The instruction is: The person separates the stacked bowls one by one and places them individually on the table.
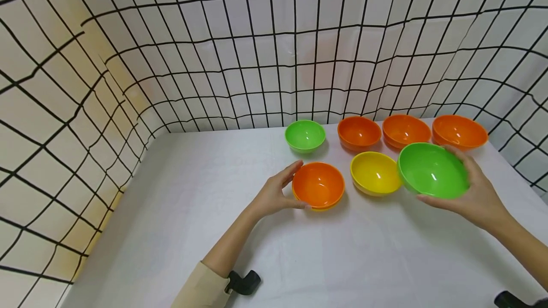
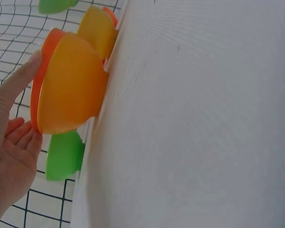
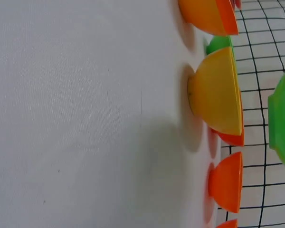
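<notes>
My left hand holds an orange bowl by its rim, thumb at the near side and fingers at the far side. That bowl sits nested in a yellow bowl, as the left wrist view shows. To the right, my right hand grips a larger green bowl by its right side, raised off the table and tilted. The right wrist view catches only part of this green bowl, without the hand. Between the hands, a yellow bowl stands upright on the table.
Behind stands a row: a small green bowl and three orange bowls, left, middle and right. A white cloth covers the table. Black-gridded white walls enclose its back and sides.
</notes>
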`<state>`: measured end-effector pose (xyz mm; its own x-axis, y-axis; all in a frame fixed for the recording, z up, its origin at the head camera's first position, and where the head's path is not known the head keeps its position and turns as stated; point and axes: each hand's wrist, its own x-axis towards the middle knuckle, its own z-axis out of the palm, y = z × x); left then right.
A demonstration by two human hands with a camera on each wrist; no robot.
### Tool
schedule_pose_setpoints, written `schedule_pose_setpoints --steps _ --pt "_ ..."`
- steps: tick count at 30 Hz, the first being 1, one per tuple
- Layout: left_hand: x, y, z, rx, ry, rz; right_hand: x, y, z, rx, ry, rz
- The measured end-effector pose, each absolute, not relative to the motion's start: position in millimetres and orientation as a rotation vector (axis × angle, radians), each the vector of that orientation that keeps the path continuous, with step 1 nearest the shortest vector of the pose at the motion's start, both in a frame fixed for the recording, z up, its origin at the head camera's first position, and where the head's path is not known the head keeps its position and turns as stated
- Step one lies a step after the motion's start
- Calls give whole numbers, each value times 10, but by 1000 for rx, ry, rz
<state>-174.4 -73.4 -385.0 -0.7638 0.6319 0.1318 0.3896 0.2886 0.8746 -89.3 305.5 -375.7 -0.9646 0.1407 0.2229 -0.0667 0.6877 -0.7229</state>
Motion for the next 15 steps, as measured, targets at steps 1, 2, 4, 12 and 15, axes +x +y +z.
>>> schedule_pose_setpoints --steps 1,2,4,12,15 --pt "-1743 -735 -3850 941 2317 1469 -892 3079 -3756 -80 -2645 1134" --pt "-1742 -735 -3851 941 2317 1468 -891 3101 -3755 -100 -2650 1127" --pt "-1740 -735 -3855 938 2315 1470 -894 3139 -3752 -141 -2656 1110" --pt "-1739 -734 -3856 934 2325 1461 -915 3262 -3803 -230 -2677 1057" --pt "-1739 -733 -3855 933 2330 1457 -926 3301 -3839 -254 -2687 1059"
